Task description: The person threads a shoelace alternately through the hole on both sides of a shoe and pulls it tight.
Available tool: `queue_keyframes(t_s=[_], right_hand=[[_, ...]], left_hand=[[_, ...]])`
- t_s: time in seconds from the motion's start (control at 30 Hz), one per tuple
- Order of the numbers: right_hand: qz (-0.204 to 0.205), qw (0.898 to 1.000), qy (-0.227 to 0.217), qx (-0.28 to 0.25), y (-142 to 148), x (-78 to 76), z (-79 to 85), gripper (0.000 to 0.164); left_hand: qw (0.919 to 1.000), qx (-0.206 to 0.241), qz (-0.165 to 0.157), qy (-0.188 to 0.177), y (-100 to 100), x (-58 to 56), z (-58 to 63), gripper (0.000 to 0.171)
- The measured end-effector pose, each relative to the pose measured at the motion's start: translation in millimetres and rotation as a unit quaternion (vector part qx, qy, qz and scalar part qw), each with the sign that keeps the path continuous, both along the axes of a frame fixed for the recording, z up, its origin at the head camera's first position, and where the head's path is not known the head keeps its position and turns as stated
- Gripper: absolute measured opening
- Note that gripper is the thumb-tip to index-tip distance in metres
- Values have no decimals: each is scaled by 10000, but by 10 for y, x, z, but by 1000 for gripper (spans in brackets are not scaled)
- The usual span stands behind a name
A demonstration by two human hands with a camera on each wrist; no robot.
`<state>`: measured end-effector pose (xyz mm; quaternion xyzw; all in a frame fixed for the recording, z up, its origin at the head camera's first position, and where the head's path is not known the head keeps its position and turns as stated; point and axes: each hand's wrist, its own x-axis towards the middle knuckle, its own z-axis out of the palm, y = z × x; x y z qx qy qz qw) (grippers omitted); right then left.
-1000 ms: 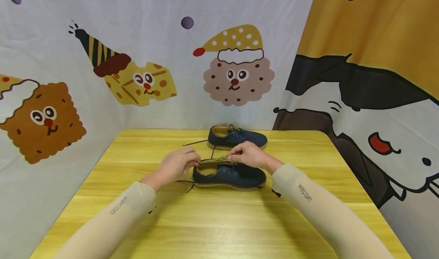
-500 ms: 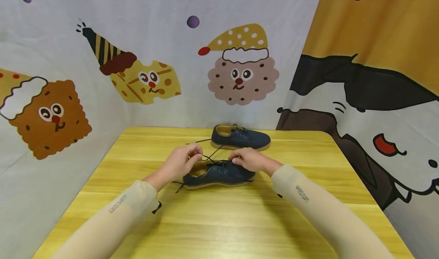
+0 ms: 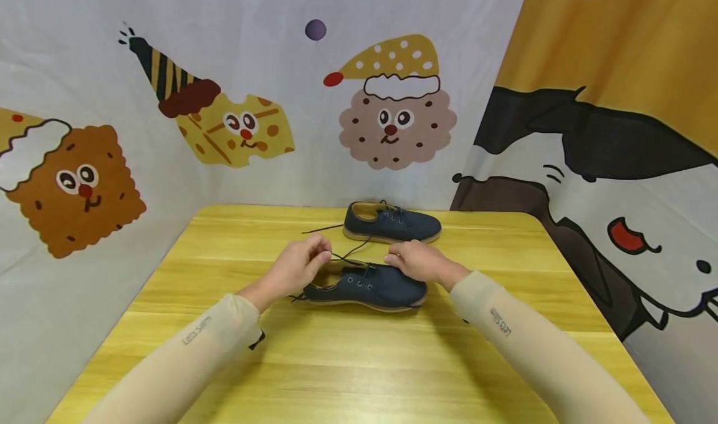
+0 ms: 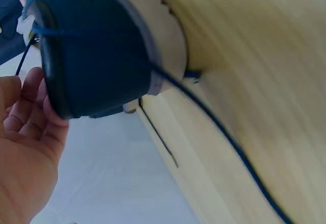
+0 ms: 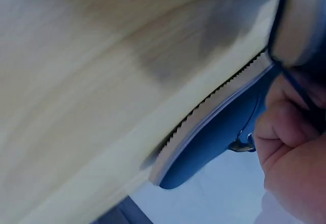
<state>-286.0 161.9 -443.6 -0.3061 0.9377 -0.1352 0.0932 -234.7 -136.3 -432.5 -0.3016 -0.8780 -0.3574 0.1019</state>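
Note:
The near navy shoe [image 3: 387, 287] stands on the table, toe to the right, its side eyelets facing me. My left hand [image 3: 297, 259] is at its heel end and pinches a dark shoelace [image 3: 339, 257] that runs toward the tongue. In the left wrist view, fingers [image 4: 35, 122] touch the heel collar, and a loose lace [image 4: 219, 124] trails down past the heel. Over the toe end, my right hand [image 3: 421, 262] grips the shoe from its far side. Curled fingers [image 5: 280, 124] show beside a lace in the right wrist view; their exact contact is partly hidden.
A matching navy shoe [image 3: 395, 223] stands behind, near the back edge of the yellow wooden table [image 3: 359, 361]. One loose lace [image 3: 322, 229] stretches left from it. A printed cartoon curtain [image 3: 252, 68] hangs directly behind the table.
Both hands were up at the shoe's tongue and opening. The right hand has since moved right to the toe end. The near shoe shifted left, then slightly right; the left hand now draws the lace leftward.

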Motion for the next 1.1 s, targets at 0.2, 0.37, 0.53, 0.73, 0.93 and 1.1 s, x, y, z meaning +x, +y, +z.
queue_keyframes(t_s=[0.2,0.37,0.53,0.73,0.93,1.1], right_hand=[[-541,9979,-239,-275,191,47,-68,52],[-783,9881,-806,-1050,362,83,-37,48],[-528,9926,-79,-1093,248,110,73,27],[855,9838,643,-1436,-212,98,128,30],[1276,9769,1573,-678,-400,84,179,19],[1144,9731,1956,-412,-267,46,204,15]], left_hand=[[9821,-1396,268,1238,151,90,-175,9],[9659,-1824,506,1767,269,87,-277,12],[9921,-824,437,843,284,71,-271,7],[9928,140,203,1175,140,71,-234,3],[9915,618,392,1077,-222,109,-180,6],[9875,767,1214,653,-683,182,-125,2]])
